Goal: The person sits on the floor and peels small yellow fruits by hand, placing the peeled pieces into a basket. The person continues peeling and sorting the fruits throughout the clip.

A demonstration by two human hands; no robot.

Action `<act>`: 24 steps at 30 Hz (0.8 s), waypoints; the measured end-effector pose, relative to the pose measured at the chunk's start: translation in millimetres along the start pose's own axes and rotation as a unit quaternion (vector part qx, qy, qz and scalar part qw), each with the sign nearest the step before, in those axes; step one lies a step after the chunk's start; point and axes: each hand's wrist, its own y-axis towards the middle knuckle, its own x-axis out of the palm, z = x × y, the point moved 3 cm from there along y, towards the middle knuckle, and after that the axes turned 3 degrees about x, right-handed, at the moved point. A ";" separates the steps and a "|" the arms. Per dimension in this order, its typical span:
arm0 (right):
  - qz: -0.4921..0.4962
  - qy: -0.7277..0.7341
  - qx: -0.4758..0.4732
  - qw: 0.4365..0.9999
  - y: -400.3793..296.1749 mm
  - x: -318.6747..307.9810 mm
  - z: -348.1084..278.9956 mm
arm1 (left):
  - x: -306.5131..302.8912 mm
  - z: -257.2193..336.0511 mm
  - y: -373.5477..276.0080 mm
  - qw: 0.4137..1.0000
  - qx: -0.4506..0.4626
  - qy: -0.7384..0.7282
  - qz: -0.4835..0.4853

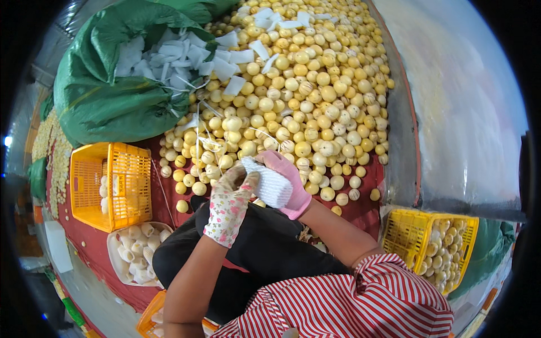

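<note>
A white foam net sleeve (272,184) is held between my two gloved hands above my lap. My left hand (231,198), in a floral-print glove, pinches the sleeve's upper left end between thumb and fingers. Around its far and right side wraps my right hand (291,181), in a pink glove. Whether a fruit sits inside the sleeve cannot be seen. Just beyond the hands spreads a large heap of yellow pepino melons (325,93), some with dark stripes. More flat foam sleeves (181,55) spill from an open green woven sack (114,110) onto the heap.
At left, an orange plastic crate (131,186) holds a few sleeved pieces, beside a white tub (113,253) piled with foam-wrapped fruit (137,249). A yellow crate (405,236) of fruit stands at right. White straps (197,139) trail over the heap on red cloth (359,211).
</note>
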 end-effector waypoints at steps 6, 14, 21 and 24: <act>0.030 0.578 0.226 0.784 -7.7 -26.7 50.1 | -2.0 -28.0 17.0 0.970 -0.057 -0.230 -0.059; 0.067 0.188 -0.040 0.979 -34.4 -26.6 33.3 | 13.3 -44.7 21.5 0.950 -0.153 -0.224 -0.155; 0.093 -0.109 -0.036 0.989 -50.0 -42.1 38.5 | 11.0 -45.3 4.9 0.930 -0.170 -0.001 -0.326; 0.057 -0.246 -0.060 0.966 -67.3 -44.4 47.3 | 12.0 -34.3 5.2 0.966 -0.126 -0.061 -0.219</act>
